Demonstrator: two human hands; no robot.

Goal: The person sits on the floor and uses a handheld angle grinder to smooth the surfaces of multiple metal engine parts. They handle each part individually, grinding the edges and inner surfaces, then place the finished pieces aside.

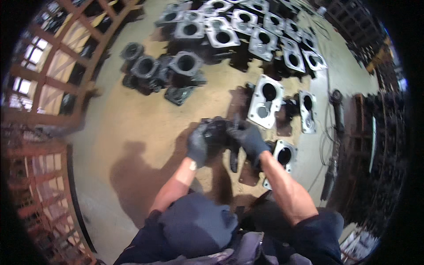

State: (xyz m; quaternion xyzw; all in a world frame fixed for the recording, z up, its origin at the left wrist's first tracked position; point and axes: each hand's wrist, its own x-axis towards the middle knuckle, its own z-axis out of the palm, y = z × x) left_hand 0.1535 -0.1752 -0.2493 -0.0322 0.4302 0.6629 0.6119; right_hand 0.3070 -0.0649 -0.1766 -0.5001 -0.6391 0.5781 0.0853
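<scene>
My left hand (197, 142), in a dark glove, is closed around the side of a dark, blackened metal casting (216, 131). My right hand (248, 138), gloved as well, is closed at the casting's right side. A slim dark object sticks up at its fingers, too blurred to name. Below the two hands hangs or lies a dark elongated thing (233, 160), its kind unclear. Right of my right hand stands a machined silver casting (263, 110) with two round openings. A similar silver casting (286, 152) is close to my right wrist.
Many silver castings (223, 37) crowd the far side of the tan work surface (106, 119). Dark castings (183, 64) stand at the far left. Another silver casting (308, 112) and a dark power tool (336, 104) with cable are at right. Brown lattice crates (53, 48) border the left.
</scene>
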